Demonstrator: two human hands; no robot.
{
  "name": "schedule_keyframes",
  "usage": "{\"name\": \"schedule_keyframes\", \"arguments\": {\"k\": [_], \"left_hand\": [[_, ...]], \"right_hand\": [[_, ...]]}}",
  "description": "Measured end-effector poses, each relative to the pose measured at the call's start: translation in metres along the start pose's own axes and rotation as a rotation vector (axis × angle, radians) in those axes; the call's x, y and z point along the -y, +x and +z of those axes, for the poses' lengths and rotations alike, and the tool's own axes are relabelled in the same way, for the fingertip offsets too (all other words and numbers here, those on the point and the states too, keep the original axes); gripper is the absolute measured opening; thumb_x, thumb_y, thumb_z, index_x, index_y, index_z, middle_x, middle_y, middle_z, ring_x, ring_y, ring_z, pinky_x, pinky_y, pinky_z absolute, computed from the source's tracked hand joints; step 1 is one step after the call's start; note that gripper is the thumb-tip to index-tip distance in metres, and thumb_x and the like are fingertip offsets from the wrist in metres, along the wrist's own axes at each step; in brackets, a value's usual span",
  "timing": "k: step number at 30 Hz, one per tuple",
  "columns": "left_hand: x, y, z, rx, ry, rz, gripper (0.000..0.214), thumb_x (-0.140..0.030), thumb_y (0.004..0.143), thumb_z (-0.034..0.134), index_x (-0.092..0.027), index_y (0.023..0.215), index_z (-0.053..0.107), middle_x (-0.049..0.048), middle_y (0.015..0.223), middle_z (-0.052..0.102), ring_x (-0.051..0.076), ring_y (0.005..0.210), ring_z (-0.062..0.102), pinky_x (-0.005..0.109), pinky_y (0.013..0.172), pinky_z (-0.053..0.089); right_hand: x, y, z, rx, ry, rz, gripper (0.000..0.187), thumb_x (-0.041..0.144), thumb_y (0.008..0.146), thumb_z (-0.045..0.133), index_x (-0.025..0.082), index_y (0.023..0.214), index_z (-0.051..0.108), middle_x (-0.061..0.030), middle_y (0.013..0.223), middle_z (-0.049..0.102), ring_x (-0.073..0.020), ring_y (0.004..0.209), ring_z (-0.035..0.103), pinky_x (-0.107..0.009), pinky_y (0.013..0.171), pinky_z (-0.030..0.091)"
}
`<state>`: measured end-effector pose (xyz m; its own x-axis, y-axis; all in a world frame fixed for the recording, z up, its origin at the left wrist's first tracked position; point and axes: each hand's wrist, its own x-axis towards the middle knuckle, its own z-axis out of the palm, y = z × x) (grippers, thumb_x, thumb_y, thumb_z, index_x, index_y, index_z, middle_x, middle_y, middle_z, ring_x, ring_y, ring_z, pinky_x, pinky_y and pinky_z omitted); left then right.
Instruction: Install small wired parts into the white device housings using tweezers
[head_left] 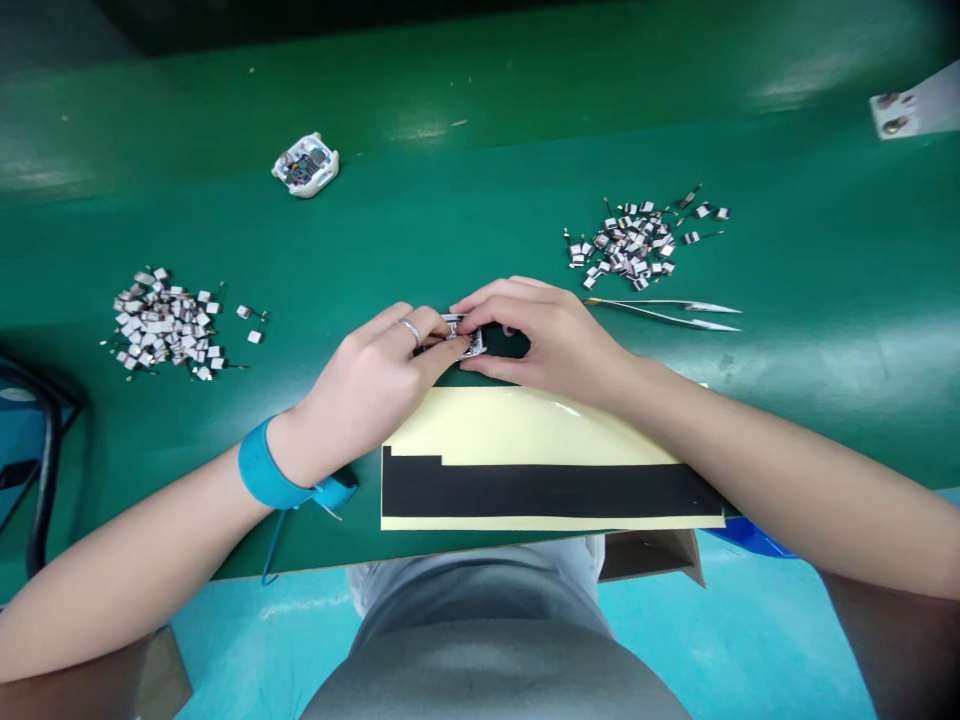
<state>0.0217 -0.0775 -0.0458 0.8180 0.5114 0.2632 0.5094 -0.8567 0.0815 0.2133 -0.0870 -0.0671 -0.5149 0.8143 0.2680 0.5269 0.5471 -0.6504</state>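
Green matting covers the bench (450,220), and all the action is at its middle, just beyond a pale yellow sheet (525,425) bearing a broad black strip (547,490). Between 2 bare hands sits a small white-framed unit with exposed circuitry (475,345)! The right hand (559,330) has it by the edge, thumb and forefinger curved around a gap, their tips clamped on opposite sides. Over at the other end, the left hand (382,360) bunches its fingertips close together on the unit; whether they pinch a tiny part, the commentator cannot tell. How far along? Partway, by the look of it: the piece is uncovered, so work on it seems unfinished. Plenty appears left, too, with 2 heaps waiting, a left-hand pile of little silvery-white blocks with dark leads (169,325) and a similar right-hand pile (637,245), slim metal tweezers (660,302) lying just below that. Farther back, 1 rounded white plastic casing (306,165) stands open, its circuitry bare; done or pending, nobody can say. That strip's stepped upper edge suggests some has been used.
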Motion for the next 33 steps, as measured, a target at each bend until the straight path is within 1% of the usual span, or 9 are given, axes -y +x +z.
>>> {"name": "schedule_keyframes", "arguments": {"k": [6, 13, 17, 21, 25, 27, 29, 31, 33], "left_hand": [[-0.0005, 0.0021, -0.0012, -0.011, 0.057, 0.028, 0.023, -0.015, 0.087, 0.04, -0.016, 0.09, 0.063, 0.004, 0.081, 0.06, 0.014, 0.074, 0.054, 0.026, 0.063, 0.047], [-0.0001, 0.0011, -0.0008, 0.003, 0.062, 0.025, 0.023, -0.016, 0.087, 0.04, -0.017, 0.09, 0.063, 0.004, 0.083, 0.06, 0.014, 0.076, 0.055, 0.026, 0.064, 0.047], [-0.001, 0.0005, -0.0008, -0.007, 0.047, 0.031, 0.023, -0.013, 0.087, 0.039, -0.015, 0.09, 0.062, 0.005, 0.082, 0.06, 0.016, 0.077, 0.055, 0.027, 0.063, 0.048], [-0.0019, 0.0001, -0.0008, -0.005, 0.04, 0.023, 0.027, -0.013, 0.087, 0.035, -0.018, 0.089, 0.061, 0.0045, 0.082, 0.059, 0.017, 0.077, 0.056, 0.029, 0.062, 0.049], [-0.0017, -0.0001, -0.0007, -0.004, 0.066, 0.032, 0.025, -0.012, 0.086, 0.036, -0.018, 0.088, 0.061, 0.0043, 0.079, 0.059, 0.017, 0.075, 0.056, 0.029, 0.06, 0.05], [-0.0016, 0.0, -0.0005, 0.001, 0.059, 0.028, 0.025, -0.012, 0.086, 0.037, -0.017, 0.088, 0.061, 0.005, 0.079, 0.059, 0.018, 0.075, 0.056, 0.029, 0.059, 0.05], [-0.0018, 0.0002, -0.0006, 0.009, 0.046, 0.023, 0.025, -0.013, 0.086, 0.037, -0.016, 0.09, 0.061, 0.0058, 0.079, 0.059, 0.019, 0.076, 0.057, 0.03, 0.06, 0.05], [-0.0024, 0.0007, -0.001, 0.019, 0.035, 0.018, 0.025, -0.013, 0.087, 0.037, -0.016, 0.089, 0.062, 0.0061, 0.08, 0.06, 0.019, 0.077, 0.057, 0.031, 0.06, 0.05], [-0.0032, 0.0014, -0.0018, 0.023, 0.019, 0.01, 0.025, -0.016, 0.087, 0.037, -0.016, 0.089, 0.062, 0.0061, 0.08, 0.06, 0.019, 0.077, 0.057, 0.031, 0.06, 0.05]], "right_hand": [[0.0002, -0.0002, 0.0003, -0.001, -0.002, 0.0, 0.013, 0.024, 0.073, 0.06, 0.016, 0.084, 0.057, -0.0057, 0.098, 0.062, -0.0175, 0.089, 0.056, -0.031, 0.075, 0.043], [-0.0002, 0.0, -0.0001, -0.014, -0.005, -0.007, 0.014, 0.024, 0.073, 0.06, 0.016, 0.084, 0.057, -0.0061, 0.097, 0.063, -0.0173, 0.09, 0.056, -0.031, 0.076, 0.043], [0.0004, 0.0003, -0.0002, -0.014, -0.003, -0.007, 0.013, 0.023, 0.073, 0.06, 0.016, 0.083, 0.057, -0.0059, 0.096, 0.063, -0.0172, 0.092, 0.057, -0.031, 0.077, 0.043], [0.0003, 0.0001, 0.0004, -0.014, -0.001, -0.009, 0.012, 0.024, 0.073, 0.06, 0.017, 0.083, 0.057, -0.0052, 0.096, 0.063, -0.0169, 0.093, 0.056, -0.031, 0.077, 0.043], [0.0, 0.0001, 0.0012, -0.01, -0.004, -0.004, 0.012, 0.024, 0.074, 0.059, 0.017, 0.083, 0.056, -0.005, 0.098, 0.062, -0.0167, 0.093, 0.056, -0.032, 0.078, 0.043], [0.0006, 0.0001, 0.0013, 0.0, -0.01, 0.0, 0.014, 0.024, 0.074, 0.059, 0.017, 0.086, 0.055, -0.0047, 0.098, 0.061, -0.0167, 0.092, 0.056, -0.032, 0.078, 0.044], [0.0014, -0.0004, 0.0005, 0.009, -0.011, 0.01, 0.023, 0.026, 0.074, 0.06, 0.017, 0.094, 0.052, -0.006, 0.102, 0.059, -0.017, 0.094, 0.054, -0.032, 0.078, 0.044], [0.002, -0.0013, -0.0013, 0.0, 0.008, 0.035, 0.031, 0.029, 0.076, 0.058, 0.017, 0.103, 0.047, -0.0086, 0.111, 0.053, -0.0172, 0.1, 0.05, -0.031, 0.076, 0.045], [0.0016, -0.0025, -0.0048, -0.036, 0.027, 0.073, 0.025, 0.03, 0.084, 0.048, 0.019, 0.106, 0.044, -0.0092, 0.117, 0.046, -0.0169, 0.107, 0.046, -0.032, 0.078, 0.045]]}}
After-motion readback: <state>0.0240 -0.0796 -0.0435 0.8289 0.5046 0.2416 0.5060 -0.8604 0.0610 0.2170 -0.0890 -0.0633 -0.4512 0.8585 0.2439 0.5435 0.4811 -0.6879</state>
